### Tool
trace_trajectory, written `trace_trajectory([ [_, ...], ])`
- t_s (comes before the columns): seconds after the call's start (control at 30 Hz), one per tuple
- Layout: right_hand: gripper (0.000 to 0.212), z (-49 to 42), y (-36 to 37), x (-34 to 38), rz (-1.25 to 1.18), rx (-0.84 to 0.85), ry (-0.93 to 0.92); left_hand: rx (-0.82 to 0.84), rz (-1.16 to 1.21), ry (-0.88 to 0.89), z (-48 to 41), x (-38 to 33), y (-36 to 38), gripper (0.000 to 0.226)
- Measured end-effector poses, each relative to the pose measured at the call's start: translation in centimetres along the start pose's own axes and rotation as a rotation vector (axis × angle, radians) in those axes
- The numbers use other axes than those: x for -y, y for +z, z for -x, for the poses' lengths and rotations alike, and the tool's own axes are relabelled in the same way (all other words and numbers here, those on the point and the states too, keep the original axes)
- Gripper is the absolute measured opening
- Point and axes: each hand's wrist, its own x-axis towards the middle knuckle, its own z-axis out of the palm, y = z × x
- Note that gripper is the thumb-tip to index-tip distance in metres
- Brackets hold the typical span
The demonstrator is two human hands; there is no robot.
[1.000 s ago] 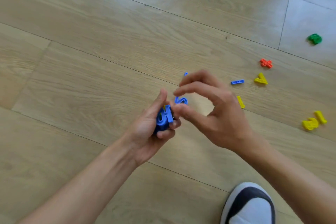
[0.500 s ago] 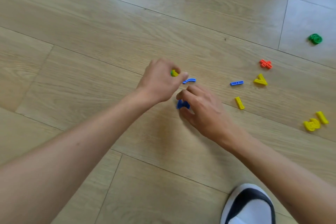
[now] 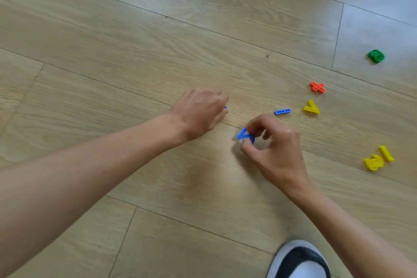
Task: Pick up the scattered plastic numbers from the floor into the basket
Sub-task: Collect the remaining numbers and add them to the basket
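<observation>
My left hand [image 3: 199, 113] is knuckles-up low over the wooden floor, fingers curled under; a tip of a blue plastic piece [image 3: 225, 107] shows at its fingertips, and whatever else it holds is hidden. My right hand [image 3: 274, 151] pinches a blue number [image 3: 244, 135] between thumb and fingertips just above the floor. Loose on the floor to the right lie a blue bar [image 3: 282, 111], a yellow number [image 3: 311, 108], an orange piece [image 3: 317, 87], a green number [image 3: 376, 56] and two yellow numbers [image 3: 379, 158]. No basket is in view.
A black-and-white shoe [image 3: 297, 259] stands at the bottom edge, right of centre. Light wood-look planks [image 3: 112, 29] stretch across the left and far side.
My left hand has come down over the curved blue piece, which now only peeks out. My right hand has shifted slightly right and pinched up the blue number it was touching.
</observation>
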Motion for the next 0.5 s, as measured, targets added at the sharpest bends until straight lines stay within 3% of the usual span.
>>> trace_trajectory([
  [0.03,0.018,-0.4,-0.4,0.2,-0.097,-0.069,0.070,-0.010,0.241,-0.104,0.0,-0.5,-0.3,0.021],
  [0.13,0.017,-1.3,-1.7,1.1,-0.355,-0.171,0.154,0.061,1.268,-0.497,0.4,-3.5,-1.4,0.029],
  [0.2,0.016,-1.6,-2.2,1.7,-0.407,-0.176,0.129,0.145,1.660,-0.590,0.9,-5.4,-1.8,0.026],
  [0.3,0.014,-1.6,-2.4,2.0,-0.349,-0.153,0.076,0.197,1.870,-0.624,1.0,-6.9,-2.0,0.028],
  [0.5,0.012,-1.1,-3.7,1.7,-0.181,-0.124,-0.042,0.220,1.931,-0.704,0.6,-8.7,-1.2,0.041],
])
